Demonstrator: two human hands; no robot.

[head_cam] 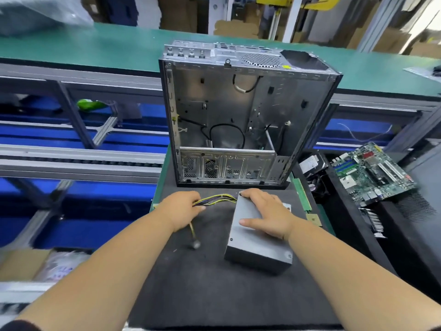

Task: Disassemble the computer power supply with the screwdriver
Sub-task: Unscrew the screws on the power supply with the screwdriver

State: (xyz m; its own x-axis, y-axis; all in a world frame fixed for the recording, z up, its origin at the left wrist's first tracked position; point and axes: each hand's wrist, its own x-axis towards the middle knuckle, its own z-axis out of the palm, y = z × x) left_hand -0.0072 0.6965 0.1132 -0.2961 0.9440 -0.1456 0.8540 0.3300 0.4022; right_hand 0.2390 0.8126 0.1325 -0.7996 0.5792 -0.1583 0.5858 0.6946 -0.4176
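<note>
You have a plain grey metal power supply box on a black foam mat, its yellow-and-black wire bundle at left. Far: silver open computer case, teal bench surface. Right: green circuit board.

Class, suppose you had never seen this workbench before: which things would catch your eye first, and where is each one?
First, the big open grey metal computer case standing stripped at the far edge of the black foam mat. In front of it, the right hand rests on the grey metal power supply box, while the left hand grips its yellow-and-black cable bundle. To the right lies a green motherboard.
</note>
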